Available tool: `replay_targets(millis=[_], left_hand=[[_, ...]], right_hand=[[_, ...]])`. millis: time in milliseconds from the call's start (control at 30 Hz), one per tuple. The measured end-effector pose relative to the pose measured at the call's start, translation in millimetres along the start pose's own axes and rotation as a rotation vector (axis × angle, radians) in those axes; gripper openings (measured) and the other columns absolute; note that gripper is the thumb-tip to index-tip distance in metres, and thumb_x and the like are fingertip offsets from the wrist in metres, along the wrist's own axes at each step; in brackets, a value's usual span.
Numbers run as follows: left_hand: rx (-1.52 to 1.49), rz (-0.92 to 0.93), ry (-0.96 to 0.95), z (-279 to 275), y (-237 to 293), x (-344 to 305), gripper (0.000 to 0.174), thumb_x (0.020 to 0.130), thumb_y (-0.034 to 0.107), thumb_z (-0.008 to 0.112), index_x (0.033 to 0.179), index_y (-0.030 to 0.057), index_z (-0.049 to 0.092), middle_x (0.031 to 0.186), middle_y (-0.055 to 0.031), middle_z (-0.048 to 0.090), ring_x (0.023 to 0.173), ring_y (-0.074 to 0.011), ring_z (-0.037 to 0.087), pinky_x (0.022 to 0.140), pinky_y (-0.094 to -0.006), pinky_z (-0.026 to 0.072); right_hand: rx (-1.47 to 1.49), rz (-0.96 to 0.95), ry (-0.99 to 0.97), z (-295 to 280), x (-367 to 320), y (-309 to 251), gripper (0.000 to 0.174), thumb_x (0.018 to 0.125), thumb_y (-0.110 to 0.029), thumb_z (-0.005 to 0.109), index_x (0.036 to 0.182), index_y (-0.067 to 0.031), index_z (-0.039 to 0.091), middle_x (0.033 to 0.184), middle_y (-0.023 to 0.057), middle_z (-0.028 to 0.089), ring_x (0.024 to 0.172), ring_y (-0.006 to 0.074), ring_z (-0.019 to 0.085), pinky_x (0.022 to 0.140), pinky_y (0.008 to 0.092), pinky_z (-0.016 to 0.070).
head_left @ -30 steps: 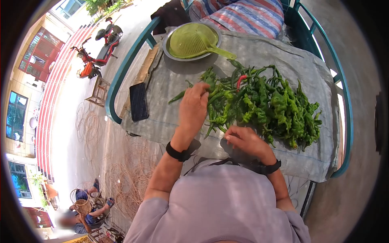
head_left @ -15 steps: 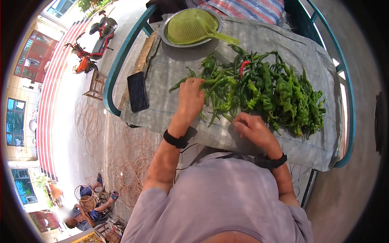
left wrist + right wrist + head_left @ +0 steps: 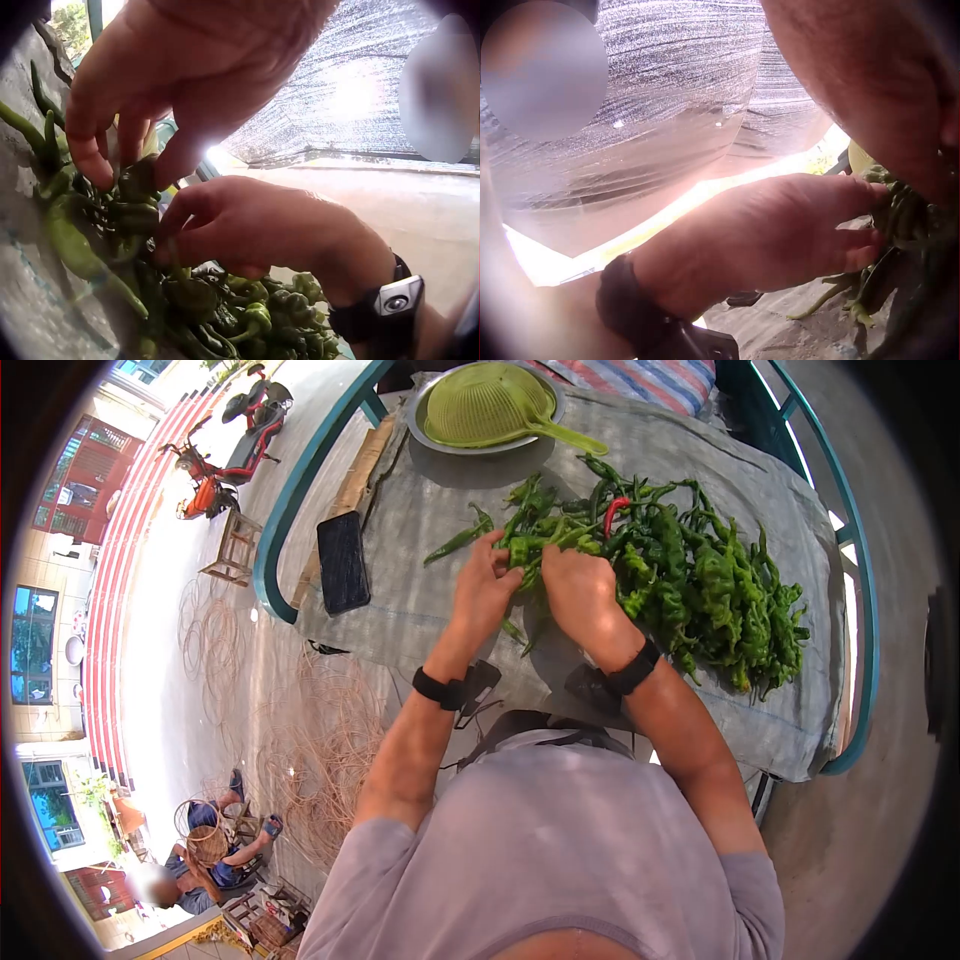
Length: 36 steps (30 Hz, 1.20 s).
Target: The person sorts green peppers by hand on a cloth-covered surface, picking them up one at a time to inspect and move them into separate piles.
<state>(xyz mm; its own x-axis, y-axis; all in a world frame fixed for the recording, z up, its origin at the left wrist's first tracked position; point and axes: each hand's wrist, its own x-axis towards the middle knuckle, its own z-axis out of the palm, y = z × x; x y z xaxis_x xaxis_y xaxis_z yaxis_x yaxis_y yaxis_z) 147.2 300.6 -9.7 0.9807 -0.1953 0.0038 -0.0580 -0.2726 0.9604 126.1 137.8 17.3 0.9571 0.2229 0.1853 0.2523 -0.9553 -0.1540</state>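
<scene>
A heap of green peppers (image 3: 700,590) with one red chili (image 3: 613,512) lies on the grey woven sheet (image 3: 420,600). At its left end both hands work close together. My left hand (image 3: 484,590) pinches a green pepper (image 3: 139,178) between thumb and fingers, as the left wrist view shows. Right beside it, my right hand (image 3: 585,595) has its curled fingertips and thumb on a green pepper (image 3: 187,294) by the stem. In the right wrist view the left hand (image 3: 780,232) reaches into the peppers; the right fingertips are mostly hidden there.
A yellow-green strainer (image 3: 485,405) sits upside down in a metal basin (image 3: 420,430) at the back. A black phone (image 3: 343,563) lies at the left edge. Teal rails (image 3: 285,510) flank the sheet. A seated person (image 3: 205,870) holds a basket at lower left.
My right hand has moved up and left from the front of the heap to beside the left hand among the peppers. The left hand has turned slightly, its thumb now toward the peppers.
</scene>
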Motion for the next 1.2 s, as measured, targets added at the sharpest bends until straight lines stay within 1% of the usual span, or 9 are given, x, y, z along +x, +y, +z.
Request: replay_targets(millis=[233, 333, 433, 533, 667, 800, 833, 933, 1200], left_hand=[[-0.148, 0.005, 0.017, 4.4, 2.0, -12.0, 0.056, 0.089, 0.004, 0.062, 0.141, -0.0028, 0.04, 0.123, -0.0182, 0.06, 0.103, -0.0217, 0.061, 0.084, -0.0346, 0.0532], [-0.353, -0.077, 0.086, -3.8, 10.4, -11.3, 0.05, 0.093, 0.005, 0.06, 0.139, -0.0018, 0.042, 0.126, -0.0146, 0.06, 0.109, -0.0187, 0.06, 0.09, -0.0332, 0.0513], [-0.501, -0.126, 0.139, -9.7, 8.9, -12.0, 0.046, 0.096, 0.004, 0.056, 0.138, -0.002, 0.039, 0.128, -0.0123, 0.059, 0.113, -0.0169, 0.059, 0.092, -0.0325, 0.0509], [-0.641, -0.044, 0.158, -8.5, 7.8, -16.7, 0.045, 0.098, 0.003, 0.054, 0.139, -0.0026, 0.036, 0.13, -0.0123, 0.057, 0.115, -0.0179, 0.059, 0.094, -0.0338, 0.0517], [-0.829, -0.071, 0.133, -7.4, 6.9, -15.9, 0.046, 0.099, 0.001, 0.055, 0.139, -0.0019, 0.035, 0.132, -0.0127, 0.055, 0.118, -0.0209, 0.058, 0.1, -0.0386, 0.0521], [-0.984, -0.189, 0.113, -2.9, 11.9, -15.6, 0.048, 0.097, 0.0, 0.057, 0.139, -0.0016, 0.034, 0.132, -0.0135, 0.054, 0.119, -0.0233, 0.058, 0.102, -0.0409, 0.0519], [-0.987, -0.202, 0.11, -2.8, 15.7, -17.3, 0.049, 0.097, 0.0, 0.057, 0.139, -0.0016, 0.033, 0.132, -0.0141, 0.054, 0.118, -0.0236, 0.059, 0.101, -0.0406, 0.0518], [-1.005, -0.225, 0.09, -1.2, 23.5, -21.5, 0.05, 0.095, -0.001, 0.059, 0.139, -0.0021, 0.033, 0.132, -0.0147, 0.054, 0.117, -0.0239, 0.06, 0.1, -0.0396, 0.0523], [-0.818, -0.196, 0.046, 5.7, 34.6, -34.6, 0.053, 0.092, -0.001, 0.064, 0.136, -0.0015, 0.036, 0.128, -0.0151, 0.055, 0.116, -0.0222, 0.059, 0.1, -0.0379, 0.0526]], right_hand=[[-0.08, 0.146, -0.157, 10.0, 14.1, -4.3, 0.035, 0.073, -0.015, 0.076, 0.101, -0.0009, 0.059, 0.098, 0.0181, 0.067, 0.079, 0.0309, 0.072, 0.063, 0.0382, 0.0582], [0.168, 0.137, 0.069, -4.3, 4.9, -0.4, 0.032, 0.077, -0.015, 0.072, 0.104, -0.0021, 0.059, 0.101, 0.019, 0.065, 0.083, 0.0368, 0.07, 0.069, 0.0417, 0.0569], [0.304, 0.244, 0.037, -33.7, -2.0, 2.0, 0.027, 0.081, -0.011, 0.068, 0.106, -0.0032, 0.061, 0.104, 0.0195, 0.064, 0.085, 0.0398, 0.066, 0.075, 0.0442, 0.0539], [0.596, 0.117, 0.278, -35.8, -15.6, 17.4, 0.024, 0.083, -0.007, 0.065, 0.107, -0.0034, 0.064, 0.104, 0.0182, 0.063, 0.083, 0.0352, 0.065, 0.076, 0.043, 0.052], [1.019, 0.316, 0.272, -53.8, -25.1, 15.1, 0.025, 0.086, -0.006, 0.066, 0.11, 0.0015, 0.065, 0.105, 0.0166, 0.062, 0.086, 0.0301, 0.064, 0.076, 0.0385, 0.052], [0.589, 0.191, 0.549, -44.3, -13.0, 6.2, 0.026, 0.087, -0.008, 0.071, 0.11, 0.0022, 0.065, 0.109, 0.0178, 0.062, 0.086, 0.0263, 0.065, 0.076, 0.0357, 0.0529], [0.349, 0.046, 0.635, -44.2, -13.2, 9.5, 0.026, 0.088, -0.012, 0.071, 0.111, -0.0006, 0.066, 0.105, 0.0145, 0.065, 0.083, 0.0275, 0.067, 0.075, 0.0382, 0.0537], [0.798, 0.333, 0.109, -55.6, -35.2, -13.8, 0.025, 0.09, -0.014, 0.069, 0.112, -0.0041, 0.066, 0.095, 0.0124, 0.069, 0.08, 0.032, 0.068, 0.073, 0.0414, 0.0539], [0.675, 0.262, 0.032, -30.6, -56.0, -18.2, 0.015, 0.09, -0.017, 0.067, 0.093, -0.0049, 0.06, 0.085, 0.011, 0.069, 0.075, 0.0344, 0.068, 0.066, 0.0449, 0.0514]])
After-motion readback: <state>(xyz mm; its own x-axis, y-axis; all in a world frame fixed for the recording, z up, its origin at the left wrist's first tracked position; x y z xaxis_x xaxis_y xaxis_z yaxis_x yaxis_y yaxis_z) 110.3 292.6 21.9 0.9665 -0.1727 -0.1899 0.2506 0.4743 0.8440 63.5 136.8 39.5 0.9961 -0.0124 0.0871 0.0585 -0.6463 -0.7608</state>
